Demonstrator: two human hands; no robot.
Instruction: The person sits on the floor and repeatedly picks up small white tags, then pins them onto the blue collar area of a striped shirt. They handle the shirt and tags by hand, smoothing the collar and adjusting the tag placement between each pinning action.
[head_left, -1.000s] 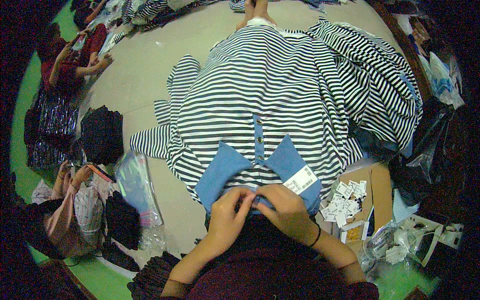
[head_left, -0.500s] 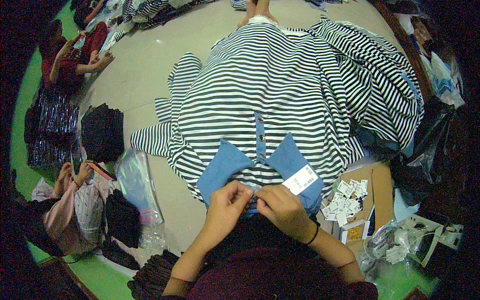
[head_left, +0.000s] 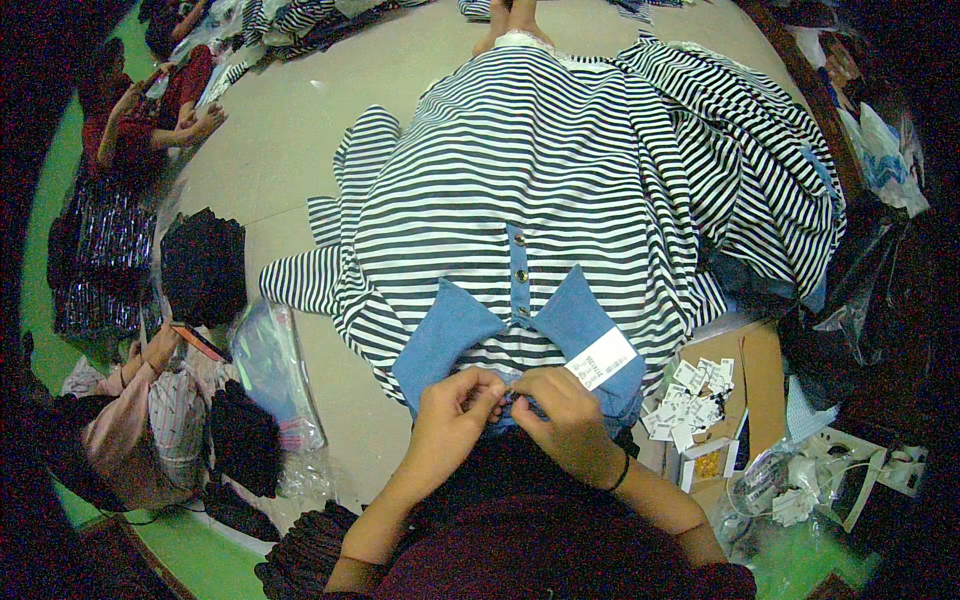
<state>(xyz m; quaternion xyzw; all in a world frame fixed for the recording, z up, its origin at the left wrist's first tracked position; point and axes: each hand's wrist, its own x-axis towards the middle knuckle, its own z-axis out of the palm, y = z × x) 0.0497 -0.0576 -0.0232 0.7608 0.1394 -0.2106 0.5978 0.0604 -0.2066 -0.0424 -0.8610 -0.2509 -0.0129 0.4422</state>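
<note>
A black-and-white striped shirt (head_left: 520, 150) lies spread in front of me, its blue collar (head_left: 447, 328) towards me and a blue buttoned placket (head_left: 520, 272) down its middle. At the collar's near edge, my left hand (head_left: 455, 410) is closed in a pinch. Close against it, my right hand (head_left: 565, 415) also pinches with bent fingers. What sits between the fingertips is too small and covered to name. A white tag (head_left: 602, 358) with printed marks rests on the right collar wing, just beyond my right hand.
Loose white tags (head_left: 692, 395) lie on cardboard (head_left: 765, 390) at the right, beside a small box of yellowish bits (head_left: 708, 465). More striped garments (head_left: 760, 170) lie to the right. Stacked black cloth (head_left: 203, 265), plastic bags (head_left: 275, 370) and co-workers are at the left.
The white tag has turned slightly on the collar. My right hand has shifted a little, its fingers still at the same spot. At the left, a co-worker's hands have moved.
</note>
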